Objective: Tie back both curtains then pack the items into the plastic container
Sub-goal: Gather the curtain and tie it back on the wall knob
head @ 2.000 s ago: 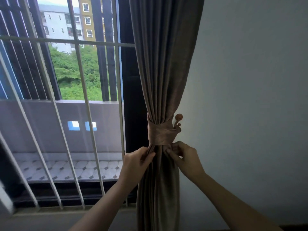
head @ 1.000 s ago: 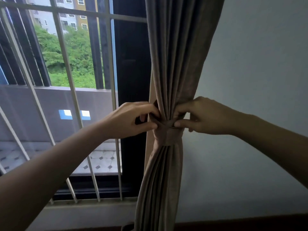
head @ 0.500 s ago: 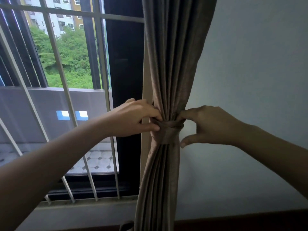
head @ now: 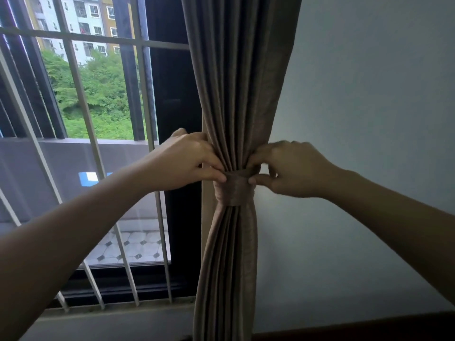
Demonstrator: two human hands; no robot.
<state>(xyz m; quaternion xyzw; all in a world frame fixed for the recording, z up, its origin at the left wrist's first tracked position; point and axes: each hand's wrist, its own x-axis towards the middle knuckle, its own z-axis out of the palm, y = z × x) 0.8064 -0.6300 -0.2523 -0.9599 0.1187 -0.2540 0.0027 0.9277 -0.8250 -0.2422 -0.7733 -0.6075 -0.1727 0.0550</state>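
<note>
Pinching the top edge of the taupe fabric tie-back band (head: 235, 190) from both sides, my left hand (head: 187, 161) curls thumb and forefinger onto its left rim, and my right hand (head: 293, 168) does likewise on its right rim. The band wraps snugly around the heavy pleated taupe curtain (head: 236, 82), gathering the soft folds into a narrow waist. Left of the band stand pale metal window bars (head: 147, 94); right of it is a smooth pale wall (head: 369, 119).

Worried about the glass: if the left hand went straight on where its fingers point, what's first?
The tieback band around the curtain: the left hand pinches it, fingers pointing rightward, not at the window.
</note>
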